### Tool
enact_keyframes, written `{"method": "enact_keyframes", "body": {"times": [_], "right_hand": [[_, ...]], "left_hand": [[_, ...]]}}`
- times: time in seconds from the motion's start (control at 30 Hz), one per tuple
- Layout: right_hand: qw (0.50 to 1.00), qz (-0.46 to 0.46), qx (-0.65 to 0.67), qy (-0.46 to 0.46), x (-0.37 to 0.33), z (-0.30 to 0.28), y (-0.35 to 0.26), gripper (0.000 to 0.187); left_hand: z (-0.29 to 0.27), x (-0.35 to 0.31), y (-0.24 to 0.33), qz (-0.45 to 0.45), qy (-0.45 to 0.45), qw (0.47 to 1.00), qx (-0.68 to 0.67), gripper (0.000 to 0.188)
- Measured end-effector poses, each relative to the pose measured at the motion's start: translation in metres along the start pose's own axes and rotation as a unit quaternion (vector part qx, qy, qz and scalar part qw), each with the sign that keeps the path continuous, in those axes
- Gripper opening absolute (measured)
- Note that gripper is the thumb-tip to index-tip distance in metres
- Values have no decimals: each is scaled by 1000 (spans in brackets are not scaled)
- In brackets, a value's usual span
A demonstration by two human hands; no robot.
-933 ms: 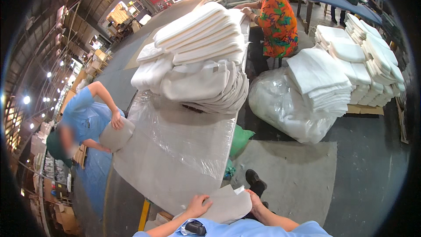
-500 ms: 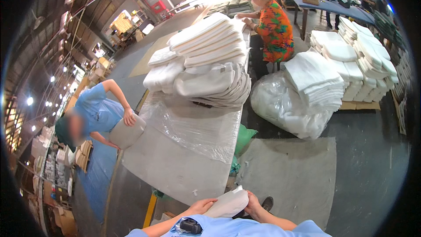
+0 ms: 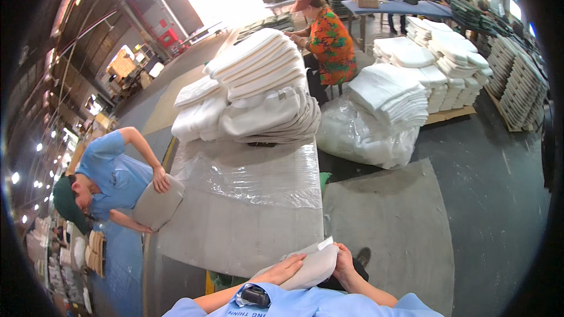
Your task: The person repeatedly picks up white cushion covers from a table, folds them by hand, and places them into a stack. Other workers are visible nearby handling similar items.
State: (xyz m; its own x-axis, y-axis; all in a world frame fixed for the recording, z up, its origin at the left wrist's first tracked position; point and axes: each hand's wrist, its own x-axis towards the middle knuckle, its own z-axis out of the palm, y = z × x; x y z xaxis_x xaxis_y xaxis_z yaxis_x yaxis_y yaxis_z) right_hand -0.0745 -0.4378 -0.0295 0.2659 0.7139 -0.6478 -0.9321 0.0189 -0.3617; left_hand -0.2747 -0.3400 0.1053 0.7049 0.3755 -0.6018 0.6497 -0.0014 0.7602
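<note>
A pale grey fabric pad [image 3: 314, 269] with a white underside rests against my front at the table's near edge. My left hand [image 3: 286, 268] lies on its top face with the fingers stretched out flat. At the pad's right end my right hand [image 3: 344, 262] pinches the edge, beside a small white flap [image 3: 325, 243] that sticks up. The underside of the pad is hidden. Beyond it stretches the grey tabletop [image 3: 235, 238], partly covered with clear plastic film [image 3: 252, 179].
Tall stacks of white and grey pads [image 3: 258, 70] stand at the table's far end. A co-worker [image 3: 114, 170] at left holds a grey pad [image 3: 158, 204]; another person [image 3: 332, 44] sits beyond. Bagged white pads [image 3: 376, 123] and a grey mat [image 3: 388, 223] lie to the right.
My left hand has moved from the pad's left edge onto its top, fingers now flat. The pad is turned, showing more grey face. The view has swung to the right.
</note>
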Motion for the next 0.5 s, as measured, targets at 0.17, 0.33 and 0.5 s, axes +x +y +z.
{"method": "enact_keyframes", "body": {"times": [0.17, 0.33, 0.5], "right_hand": [[999, -50, 0, 15, 4, 16, 17, 5], [966, -164, -138, 145, 41, 5, 31, 17], [975, -121, -67, 172, 28, -3, 39, 13]], "left_hand": [[-23, 3, -6, 2, 0, 999, 38, 65], [-34, 50, -15, -6, -6, 994, 109, 67], [-23, 57, -14, -45, -57, 997, 24, 63]]}}
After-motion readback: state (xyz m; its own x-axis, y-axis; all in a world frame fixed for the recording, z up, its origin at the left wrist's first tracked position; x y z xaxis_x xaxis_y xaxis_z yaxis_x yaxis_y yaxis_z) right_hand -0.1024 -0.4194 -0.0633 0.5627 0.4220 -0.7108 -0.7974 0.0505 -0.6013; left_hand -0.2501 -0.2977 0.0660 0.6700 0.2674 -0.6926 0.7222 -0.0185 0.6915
